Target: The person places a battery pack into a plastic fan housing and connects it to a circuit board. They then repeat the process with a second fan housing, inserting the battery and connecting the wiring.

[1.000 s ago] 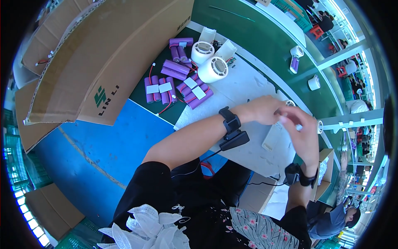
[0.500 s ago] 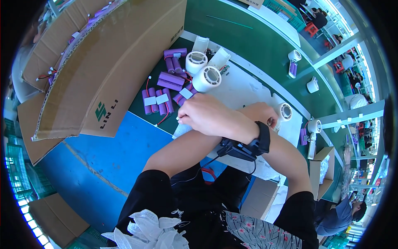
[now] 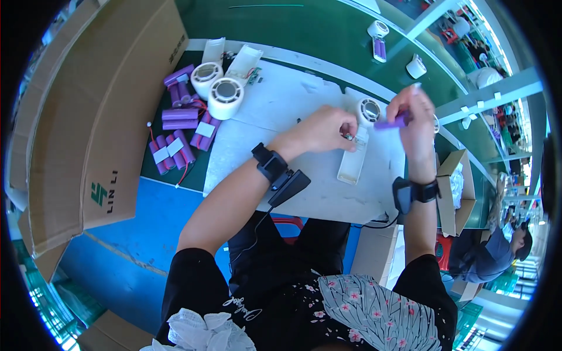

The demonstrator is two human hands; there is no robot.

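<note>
A white device with a round slotted head, which looks like a handheld fan point(image 3: 351, 168), lies on the pale work sheet with its long handle housing open. My left hand point(image 3: 329, 128) is closed at the housing, fingertips pinched on a small part there that I cannot make out. Beside the fan's head, my right hand point(image 3: 417, 114) grips a purple battery pack point(image 3: 389, 124), slightly blurred and raised above the sheet. Several more purple battery packs point(image 3: 180, 119) with red wires and white labels lie to the left, close to two other white fans point(image 3: 226, 98) with open housings.
A large cardboard box point(image 3: 129, 117) stands along the left. The pale sheet point(image 3: 275, 175) covers the green table's near part. Farther off are another fan with a purple pack point(image 3: 379, 44) and a white part point(image 3: 416, 67). An open carton point(image 3: 456, 193) sits at right; a person point(image 3: 492, 251) is beyond it.
My crossed arms have parted. The right hand has moved from the battery packs over to the right with one pack; the left hand is now at the open housing. The view has shifted right.
</note>
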